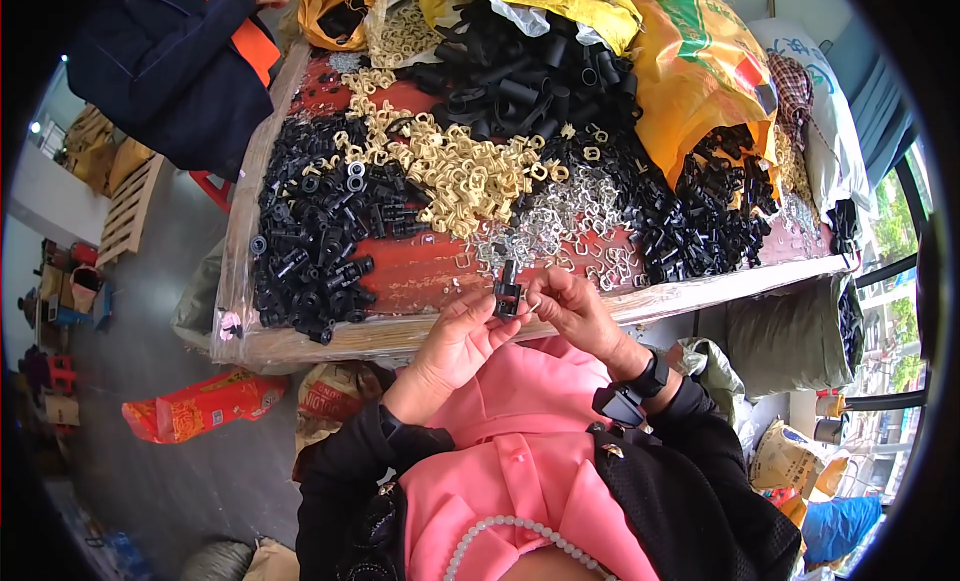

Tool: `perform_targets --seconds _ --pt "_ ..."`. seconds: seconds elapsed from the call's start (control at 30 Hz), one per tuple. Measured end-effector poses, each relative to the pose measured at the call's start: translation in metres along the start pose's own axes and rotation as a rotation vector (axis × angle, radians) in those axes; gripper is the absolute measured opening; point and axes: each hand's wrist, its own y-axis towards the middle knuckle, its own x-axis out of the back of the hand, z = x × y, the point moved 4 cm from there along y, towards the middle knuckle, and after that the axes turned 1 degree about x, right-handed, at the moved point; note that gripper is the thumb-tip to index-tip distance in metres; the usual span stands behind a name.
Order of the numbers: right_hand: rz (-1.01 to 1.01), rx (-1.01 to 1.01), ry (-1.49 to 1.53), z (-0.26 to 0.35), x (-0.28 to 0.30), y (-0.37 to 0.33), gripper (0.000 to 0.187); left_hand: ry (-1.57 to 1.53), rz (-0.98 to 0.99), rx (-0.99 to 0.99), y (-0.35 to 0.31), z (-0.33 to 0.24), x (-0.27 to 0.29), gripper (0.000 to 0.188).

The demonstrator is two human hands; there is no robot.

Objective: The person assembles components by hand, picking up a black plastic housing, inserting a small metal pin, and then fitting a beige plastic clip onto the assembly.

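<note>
Near the front edge of the red table [410, 273], my left hand [452, 343] is closed on a small black plastic fitting [509, 293], held upright with its narrow stem up. My right hand [582, 319] pinches a thin, pale wire-like clip [533, 307] against the fitting's right side. Its exact shape is partly hidden by the fingers. Just beyond my hands lies a scatter of silver wire clips [565, 221]. Farther left is a heap of cream plastic rings [455, 176]. Black fittings [315, 226] are piled at the table's left.
Black tubes [530, 86] are heaped at the back. An orange sack [690, 71] spills small black parts [690, 226] on the right. A person in dark clothes [170, 71] stands at the far left. A wooden rim [660, 303] borders the table; a red bag [205, 406] lies below.
</note>
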Motion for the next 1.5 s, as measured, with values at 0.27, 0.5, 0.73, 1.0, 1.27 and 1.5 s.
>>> perform_targets --seconds 0.27,0.5,0.73,1.0,1.27,1.5 --pt "-0.004 -0.043 0.072 -0.006 0.002 0.005 0.013 -0.053 -0.016 0.024 0.004 -0.003 0.004 0.027" --pt "-0.038 0.144 -0.309 0.016 0.003 0.014 0.012 -0.032 -0.126 0.051 0.006 0.001 0.018 0.020" --pt "-0.028 0.341 -0.577 0.037 -0.010 0.007 0.011 0.018 -0.172 0.081 0.000 0.004 0.014 0.018" --pt "0.019 0.429 -0.930 0.047 -0.015 -0.004 0.012 0.132 -0.192 0.114 -0.006 0.009 0.009 0.018" --pt "0.075 0.393 -0.824 0.032 -0.018 -0.001 0.015 0.230 -0.234 0.132 -0.009 0.009 0.014 0.019" --pt "0.049 -0.225 0.060 -0.021 -0.018 0.008 0.020 0.188 -0.263 0.168 -0.010 0.006 0.031 0.018"
